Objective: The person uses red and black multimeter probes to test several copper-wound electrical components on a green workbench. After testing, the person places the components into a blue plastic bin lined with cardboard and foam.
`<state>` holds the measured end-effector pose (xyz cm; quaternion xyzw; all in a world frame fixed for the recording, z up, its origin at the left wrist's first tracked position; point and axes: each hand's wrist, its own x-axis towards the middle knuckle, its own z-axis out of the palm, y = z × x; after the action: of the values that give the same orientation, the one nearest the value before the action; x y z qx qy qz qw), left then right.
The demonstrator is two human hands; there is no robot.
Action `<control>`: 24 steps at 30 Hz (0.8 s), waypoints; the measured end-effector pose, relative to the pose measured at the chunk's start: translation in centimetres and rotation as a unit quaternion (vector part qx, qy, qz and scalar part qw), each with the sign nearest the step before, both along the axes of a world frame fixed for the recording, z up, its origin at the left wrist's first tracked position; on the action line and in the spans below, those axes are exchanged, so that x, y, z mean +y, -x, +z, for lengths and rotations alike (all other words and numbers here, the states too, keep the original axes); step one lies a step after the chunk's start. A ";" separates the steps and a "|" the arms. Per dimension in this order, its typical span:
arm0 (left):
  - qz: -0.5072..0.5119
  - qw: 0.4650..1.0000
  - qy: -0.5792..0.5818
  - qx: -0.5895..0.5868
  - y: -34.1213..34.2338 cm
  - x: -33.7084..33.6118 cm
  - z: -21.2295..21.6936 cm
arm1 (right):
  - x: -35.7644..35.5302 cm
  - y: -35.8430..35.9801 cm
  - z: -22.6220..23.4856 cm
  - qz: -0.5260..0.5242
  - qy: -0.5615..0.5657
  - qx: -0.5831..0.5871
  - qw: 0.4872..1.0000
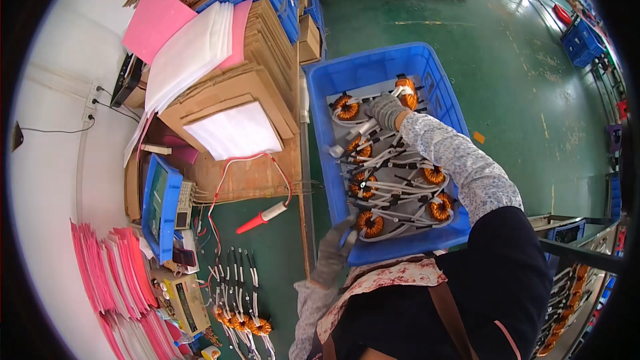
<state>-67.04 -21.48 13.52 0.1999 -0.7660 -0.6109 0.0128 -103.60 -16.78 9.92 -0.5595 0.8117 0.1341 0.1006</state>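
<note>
My right hand [385, 112], in a grey glove, reaches into the far part of a blue plastic bin [407, 251]. Its fingers are closed around white leads beside an orange copper-wound ring coil [407, 93]. Another ring coil [346, 108] lies just left of this hand. Several more coils, such as one at the near left [369, 224], rest on a grey sheet with their white and black-tipped leads crossing the middle. My left hand [331, 253], also gloved, is at the bin's near left corner, fingers stretched out and apart, nothing visible in them.
Left of the bin stands a wooden bench [260, 177] with stacked cardboard [230, 110], white foam sheets [190, 50] and a red-and-white probe [261, 219]. More coils [243, 323] lie on a green surface at lower left. A metal rack [587, 260] stands at right.
</note>
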 end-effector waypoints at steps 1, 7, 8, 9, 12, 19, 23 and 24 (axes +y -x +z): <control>0.031 0.999 -0.043 -0.014 -0.5 0.0 -0.5 | 0.2 1.8 -2.9 -0.018 -0.057 0.007 0.998; 0.144 0.980 -0.096 -0.097 -0.7 0.5 -1.1 | -0.2 5.4 -12.2 -0.184 -0.025 0.010 0.983; 0.145 0.980 -0.090 -0.104 -0.2 0.6 -0.9 | -0.4 5.4 -13.0 -0.238 0.051 -0.007 0.970; 0.146 0.979 -0.083 -0.112 0.2 0.5 -0.8 | -0.7 5.0 -13.8 -0.290 0.126 -0.027 0.948; 0.167 0.970 -0.123 -0.129 0.7 0.7 -2.3 | -0.8 4.8 -16.2 -0.306 0.274 -0.074 0.909; 0.063 0.991 -0.002 -0.118 1.3 0.0 -4.0 | 3.0 0.5 -16.5 -0.152 0.239 -0.052 0.958; 0.124 0.949 -0.227 -0.182 2.1 -1.5 -2.5 | 3.2 -2.5 -21.5 -0.068 0.272 -0.011 0.960; 0.125 0.947 -0.249 -0.158 1.6 -1.7 -2.9 | 2.4 -2.3 -20.3 -0.086 0.199 -0.057 0.975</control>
<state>-68.64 -23.22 10.65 0.3854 -0.5507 -0.7358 -0.0823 -101.29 -14.41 -10.36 -0.5030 0.8602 -0.0713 0.0442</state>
